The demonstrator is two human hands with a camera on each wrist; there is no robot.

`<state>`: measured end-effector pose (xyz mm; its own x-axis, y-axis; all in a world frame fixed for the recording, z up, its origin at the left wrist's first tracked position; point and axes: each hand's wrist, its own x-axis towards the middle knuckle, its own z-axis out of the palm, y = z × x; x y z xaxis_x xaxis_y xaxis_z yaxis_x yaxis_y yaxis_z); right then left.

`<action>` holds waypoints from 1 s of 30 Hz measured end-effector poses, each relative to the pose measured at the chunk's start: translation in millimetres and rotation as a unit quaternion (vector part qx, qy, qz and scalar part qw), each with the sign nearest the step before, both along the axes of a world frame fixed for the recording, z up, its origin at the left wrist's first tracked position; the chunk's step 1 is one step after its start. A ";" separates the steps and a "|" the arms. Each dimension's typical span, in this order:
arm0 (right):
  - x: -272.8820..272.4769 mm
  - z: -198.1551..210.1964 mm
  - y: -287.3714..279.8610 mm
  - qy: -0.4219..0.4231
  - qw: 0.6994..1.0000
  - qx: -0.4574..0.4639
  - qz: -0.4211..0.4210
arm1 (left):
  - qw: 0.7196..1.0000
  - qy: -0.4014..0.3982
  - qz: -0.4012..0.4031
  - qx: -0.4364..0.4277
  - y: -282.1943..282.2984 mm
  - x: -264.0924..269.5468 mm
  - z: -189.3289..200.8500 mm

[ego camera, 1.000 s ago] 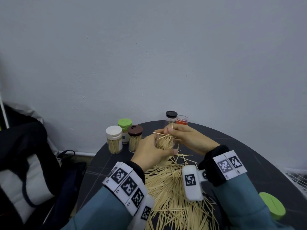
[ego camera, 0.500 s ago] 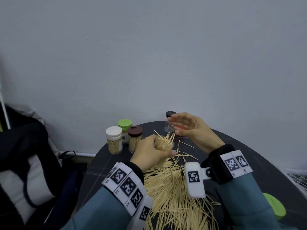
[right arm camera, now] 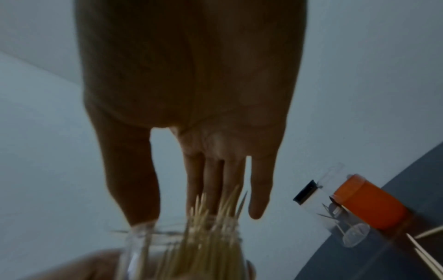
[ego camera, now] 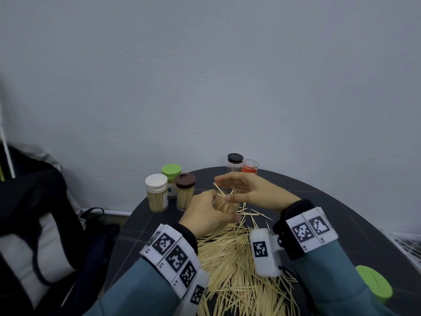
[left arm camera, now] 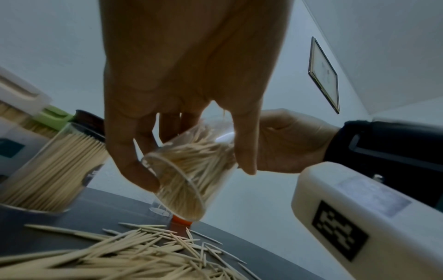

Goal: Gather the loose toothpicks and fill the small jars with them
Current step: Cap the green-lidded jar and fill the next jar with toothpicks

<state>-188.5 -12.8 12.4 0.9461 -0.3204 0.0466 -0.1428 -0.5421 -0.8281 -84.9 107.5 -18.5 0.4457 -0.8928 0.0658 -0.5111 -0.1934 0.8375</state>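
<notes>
Toothpick-filled clear jar in left hand

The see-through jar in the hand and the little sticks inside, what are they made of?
The jar, gripped by the left hand, looks like clear, glossy plastic, though it could be glass: you see straight through its wall, and light glints on it. The toothpicks inside look like pale, matte wood or bamboo; they are tan, thin and pointed.
</notes>
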 end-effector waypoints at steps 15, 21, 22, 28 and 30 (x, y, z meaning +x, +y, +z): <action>-0.2 -0.6 -4.0 -0.197 0.976 0.063 -0.069 | 0.999 0.027 0.013 -0.035 -0.3 0.7 1.8; -7.0 2.5 -7.7 -0.194 0.975 0.076 -0.075 | 0.995 0.054 0.036 -0.078 -0.4 1.6 2.3; -7.4 2.7 -8.0 -0.191 0.976 0.070 -0.076 | 0.995 0.056 0.039 -0.079 -0.6 1.6 2.2; -6.3 0.5 -10.2 -0.229 0.961 0.099 -0.120 | 0.992 0.066 0.062 -0.086 -1.2 2.7 1.7; -4.0 -2.0 -9.8 -0.226 0.963 0.088 -0.121 | 0.992 0.069 0.065 -0.087 -1.4 2.4 1.8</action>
<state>-192.5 -22.6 10.4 0.7390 -0.5693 0.3601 0.1487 -0.3836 -0.9115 -82.5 106.1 -16.7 0.5710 -0.8082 0.1443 -0.3697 -0.0961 0.9242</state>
